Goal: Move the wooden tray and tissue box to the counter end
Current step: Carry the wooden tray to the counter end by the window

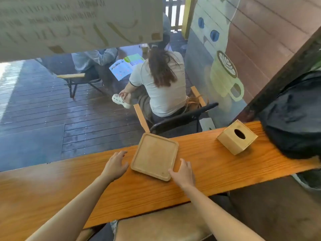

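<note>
A square wooden tray (154, 155) with rounded corners lies flat and empty on the wooden counter (52, 188). My left hand (116, 164) hovers just left of the tray, fingers spread, a small gap from its edge. My right hand (183, 173) rests at the tray's near right corner, thumb touching the rim, fingers apart. A cube-shaped wooden tissue box (237, 137) with an oval hole in its top stands farther right on the counter, apart from both hands.
A black bag (293, 115) sits on the counter's right end, right behind the tissue box. A window pane runs along the counter's far edge; outside, people sit on chairs on a deck. A padded stool (161, 226) stands below the counter's near edge.
</note>
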